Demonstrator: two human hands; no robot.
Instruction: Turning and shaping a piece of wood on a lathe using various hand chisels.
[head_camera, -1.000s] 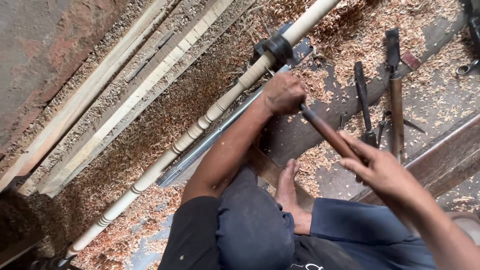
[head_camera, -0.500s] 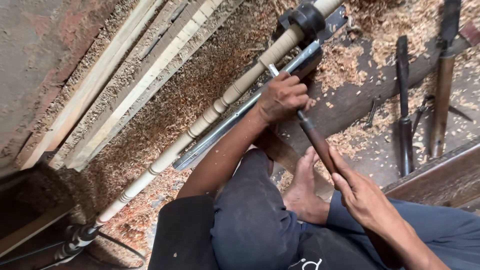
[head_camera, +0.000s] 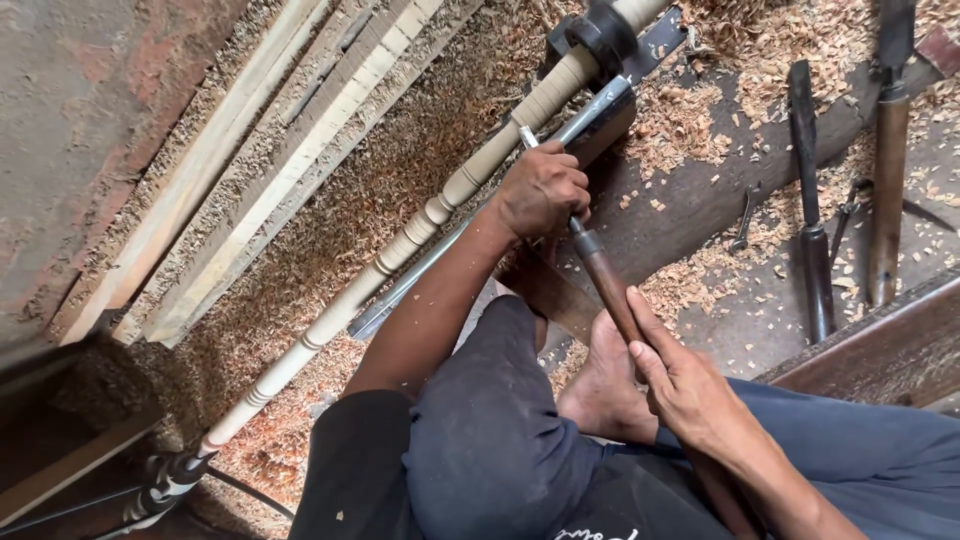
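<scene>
A long pale turned wooden spindle (head_camera: 400, 245) runs diagonally from lower left to upper right, mounted in a lathe. My left hand (head_camera: 542, 190) grips the metal blade end of a turning chisel (head_camera: 598, 270) and presses it on the metal tool rest (head_camera: 600, 110) against the spindle. My right hand (head_camera: 690, 385) holds the chisel's brown wooden handle farther back. A bare foot (head_camera: 605, 385) rests below the handle, between my knees.
Wood shavings (head_camera: 330, 220) cover the floor. Long pale planks (head_camera: 260, 150) lie along the left. Spare chisels (head_camera: 810, 210) and another with a wooden handle (head_camera: 888, 170) lie at right on a dark beam. A black collar (head_camera: 600, 30) holds the spindle at top.
The view has shifted, so the spindle and hands sit higher and farther right in frame. My left hand slid slightly along the tool rest; both hands keep hold of the chisel.
</scene>
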